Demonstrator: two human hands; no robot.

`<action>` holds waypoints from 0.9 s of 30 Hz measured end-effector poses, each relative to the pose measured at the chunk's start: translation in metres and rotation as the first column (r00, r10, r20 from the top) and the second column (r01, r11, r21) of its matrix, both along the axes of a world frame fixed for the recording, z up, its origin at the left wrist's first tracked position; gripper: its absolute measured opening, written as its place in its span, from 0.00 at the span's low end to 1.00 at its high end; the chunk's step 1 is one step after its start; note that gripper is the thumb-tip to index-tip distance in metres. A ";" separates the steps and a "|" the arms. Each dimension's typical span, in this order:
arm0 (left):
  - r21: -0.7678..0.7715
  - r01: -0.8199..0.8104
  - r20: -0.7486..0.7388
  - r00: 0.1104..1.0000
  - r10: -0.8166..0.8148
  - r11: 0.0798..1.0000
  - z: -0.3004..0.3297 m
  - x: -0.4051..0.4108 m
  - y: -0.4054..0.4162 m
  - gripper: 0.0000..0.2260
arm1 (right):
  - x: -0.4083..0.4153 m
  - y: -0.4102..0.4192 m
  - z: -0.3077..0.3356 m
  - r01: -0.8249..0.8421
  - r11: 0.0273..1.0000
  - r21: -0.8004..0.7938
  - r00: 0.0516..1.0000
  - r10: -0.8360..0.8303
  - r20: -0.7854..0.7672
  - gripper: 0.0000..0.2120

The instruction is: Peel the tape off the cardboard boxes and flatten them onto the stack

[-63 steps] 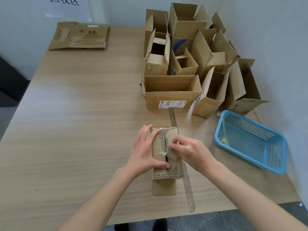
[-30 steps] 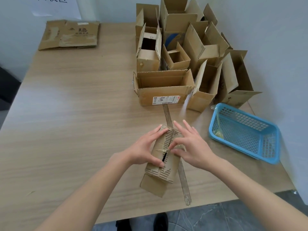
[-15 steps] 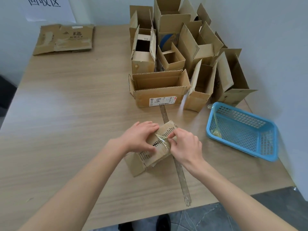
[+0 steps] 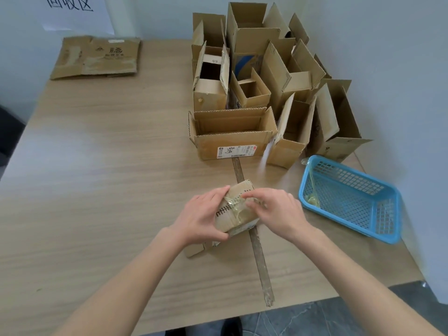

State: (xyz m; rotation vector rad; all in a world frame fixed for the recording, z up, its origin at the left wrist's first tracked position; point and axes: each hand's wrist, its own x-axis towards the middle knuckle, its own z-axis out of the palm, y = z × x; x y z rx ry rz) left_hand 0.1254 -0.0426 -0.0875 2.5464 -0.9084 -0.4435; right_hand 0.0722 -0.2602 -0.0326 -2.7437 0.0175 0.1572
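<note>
Near the middle of the table's (image 4: pixel 97 166) front edge, the left hand (image 4: pixel 201 217) is curling its fingers round a small cardboard box (image 4: pixel 238 209), its grip closed on the box's left side. The right hand (image 4: pixel 276 212) is pinching clear tape (image 4: pixel 236 208) on the box's top, grip closed on it. A brown tape strip (image 4: pixel 259 258) is lying under the box. Flattened cardboard (image 4: pixel 97 58) is sitting at the far left corner; open boxes (image 4: pixel 242 93) are crowding the far right, beside a blue basket (image 4: pixel 351 197).
</note>
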 end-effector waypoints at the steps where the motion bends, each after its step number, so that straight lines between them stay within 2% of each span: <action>1: -0.005 0.011 -0.008 1.000 -0.011 1.000 0.000 0.003 0.000 0.53 | -0.008 -0.001 -0.005 -0.109 0.991 -0.081 0.989 0.116 0.089 0.17; 3: -0.021 0.046 -0.012 0.999 -0.046 0.999 -0.001 0.008 0.000 0.52 | -0.025 0.003 -0.018 -0.353 0.907 -0.231 0.886 0.403 0.229 0.25; 4: -0.024 0.061 -0.011 0.998 -0.062 0.998 -0.002 0.009 -0.001 0.52 | -0.029 0.005 -0.023 -0.431 0.864 -0.261 0.825 0.494 0.274 0.27; 10: -0.014 0.077 0.022 0.997 -0.076 0.997 0.002 0.011 -0.001 0.52 | -0.023 0.001 -0.021 -0.504 0.839 -0.206 0.680 0.532 0.505 0.17; 13: 0.006 0.076 0.047 0.996 -0.077 0.997 0.003 0.009 0.000 0.54 | -0.023 0.005 -0.020 -0.550 0.761 -0.345 0.567 0.643 0.515 0.09; 15: 0.024 0.053 0.083 0.995 -0.055 0.998 0.001 0.007 0.002 0.56 | -0.021 0.001 -0.025 -0.546 0.748 -0.377 0.578 0.662 0.477 0.05; 18: 0.018 -0.076 0.142 0.987 0.073 0.997 -0.003 -0.003 0.008 0.56 | -0.019 -0.013 -0.033 -0.435 0.874 -0.216 0.788 0.485 0.378 0.07; 21: -0.051 -0.171 0.067 0.982 0.174 0.984 -0.006 -0.012 0.013 0.53 | -0.026 -0.022 -0.030 -0.255 0.962 0.098 0.928 0.216 0.303 0.05; 23: -0.074 -0.160 0.032 0.986 0.162 0.984 -0.003 -0.009 0.014 0.51 | -0.026 -0.027 -0.026 -0.134 0.946 0.294 0.958 0.048 0.283 0.04; 25: -0.083 -0.149 0.007 0.989 0.151 0.985 -0.002 -0.007 0.014 0.49 | -0.021 -0.036 -0.019 0.084 0.900 0.429 0.950 -0.203 0.239 0.04; 27: -0.096 -0.158 -0.003 0.987 0.159 0.983 -0.005 -0.007 0.013 0.49 | -0.015 -0.048 -0.009 0.275 0.877 0.393 0.882 -0.393 0.260 0.06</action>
